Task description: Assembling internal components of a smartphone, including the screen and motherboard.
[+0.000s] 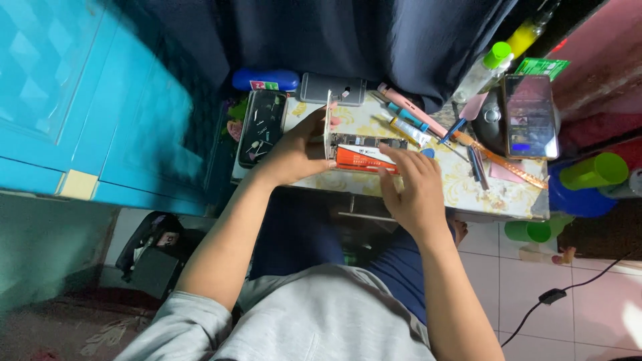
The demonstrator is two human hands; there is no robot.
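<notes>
left hand (294, 155): clamped on lifted screen panel (328, 124), standing on edge.
right hand (413, 187): fingers flat on orange battery (364, 159), gripping nothing.
opened phone (364, 144): near front edge of small table (468, 194), middle.
risk: panel tilted too far likely strains its cable; loose tools (414, 124) crowd the back edge, easy knock-off.

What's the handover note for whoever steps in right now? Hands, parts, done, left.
Left hand: holds the lifted screen panel upright on edge.
Right hand: fingers rest on the orange battery inside the opened phone on the small table.
Nearby: dark tray of small parts, a second phone face down, tweezers, pink tool.
Done: phone opened, screen raised.
Left: battery sits in the body; screen not yet closed.
</notes>
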